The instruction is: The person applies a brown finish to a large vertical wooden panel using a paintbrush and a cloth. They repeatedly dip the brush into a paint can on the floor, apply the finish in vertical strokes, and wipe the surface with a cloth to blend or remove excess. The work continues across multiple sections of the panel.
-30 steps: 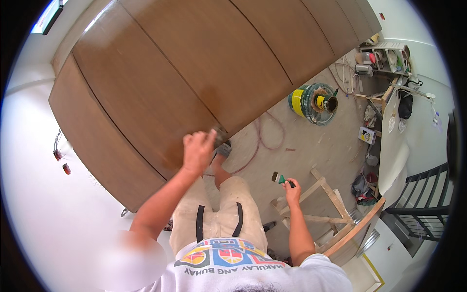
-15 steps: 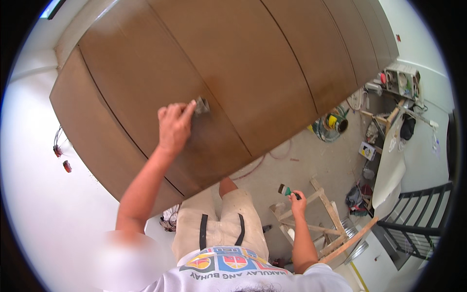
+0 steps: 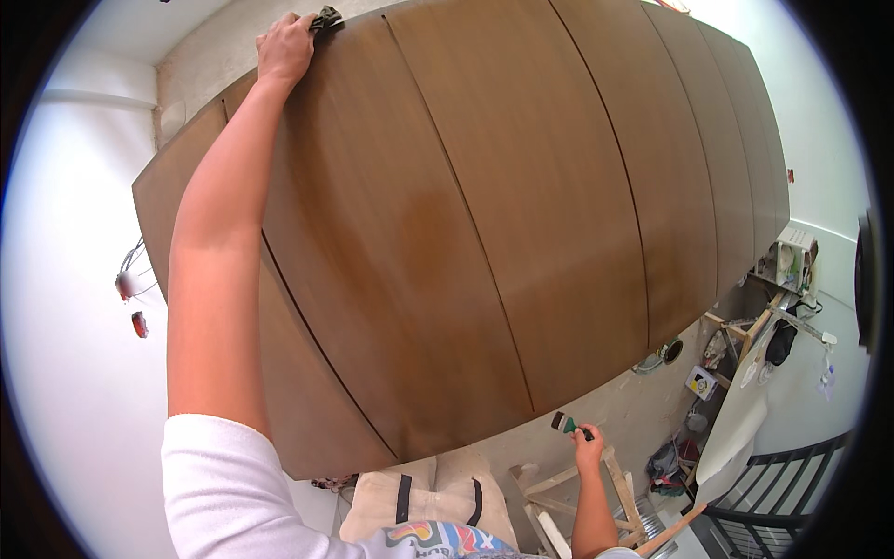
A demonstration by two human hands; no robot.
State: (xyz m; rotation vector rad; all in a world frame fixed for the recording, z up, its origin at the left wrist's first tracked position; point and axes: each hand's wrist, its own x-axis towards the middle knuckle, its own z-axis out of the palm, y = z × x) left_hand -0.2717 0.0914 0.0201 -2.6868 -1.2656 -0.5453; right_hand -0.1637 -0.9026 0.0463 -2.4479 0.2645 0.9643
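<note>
A large brown panelled wooden surface (image 3: 521,168) fills the upper middle of the head view, with dark grooves between its sections. My left hand (image 3: 284,51) reaches to the far top edge, closed on a dark crumpled rag (image 3: 326,20) touching that edge, where the wood looks darker and streaked. My left arm stretches across the surface's left part. Below the near edge, my right hand (image 3: 587,443) grips a paintbrush (image 3: 566,423) with dark bristles and a green handle.
A dark container (image 3: 670,352) is half hidden under the panel's near edge. Wooden frames (image 3: 619,489) stand below right, near a cluttered side area with a white crate (image 3: 794,261) and a dark railing (image 3: 782,489). Wires (image 3: 135,265) hang from the left wall (image 3: 65,373).
My left hand has slid with the rag from the near edge up to the far top edge. The view has shifted, showing more panel and less floor. My right hand still holds the brush.
</note>
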